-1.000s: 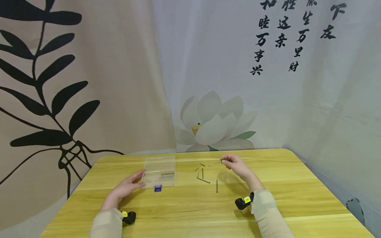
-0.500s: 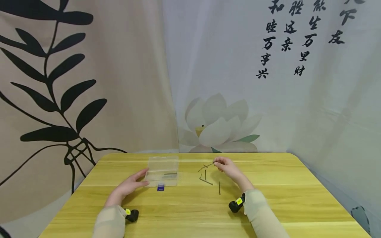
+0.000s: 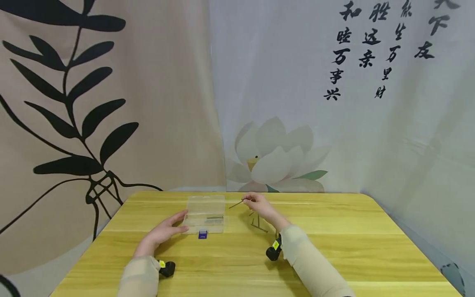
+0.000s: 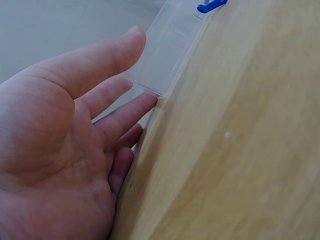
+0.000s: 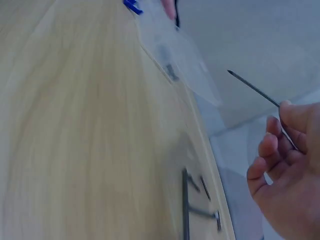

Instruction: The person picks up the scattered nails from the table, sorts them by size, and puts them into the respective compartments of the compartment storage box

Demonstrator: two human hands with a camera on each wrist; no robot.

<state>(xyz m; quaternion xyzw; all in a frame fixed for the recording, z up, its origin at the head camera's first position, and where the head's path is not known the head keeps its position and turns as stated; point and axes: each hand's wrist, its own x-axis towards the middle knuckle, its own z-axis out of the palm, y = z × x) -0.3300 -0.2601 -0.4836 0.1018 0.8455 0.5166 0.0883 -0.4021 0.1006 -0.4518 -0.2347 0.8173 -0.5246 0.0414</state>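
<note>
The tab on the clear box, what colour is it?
Blue; the tab shows best in the head view.

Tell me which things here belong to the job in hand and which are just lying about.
Part of the job:
right hand, pinching a nail
left hand, touching the open clear box
loose nails, most likely

Just there:
table
printed cloth behind it
cameras on the wrists

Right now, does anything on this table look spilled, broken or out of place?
Only the loose nails beside the open clear box: they lie scattered at different angles on the table, so they look untidy. The nail in the right hand looks straight, and I see no damage.
</note>
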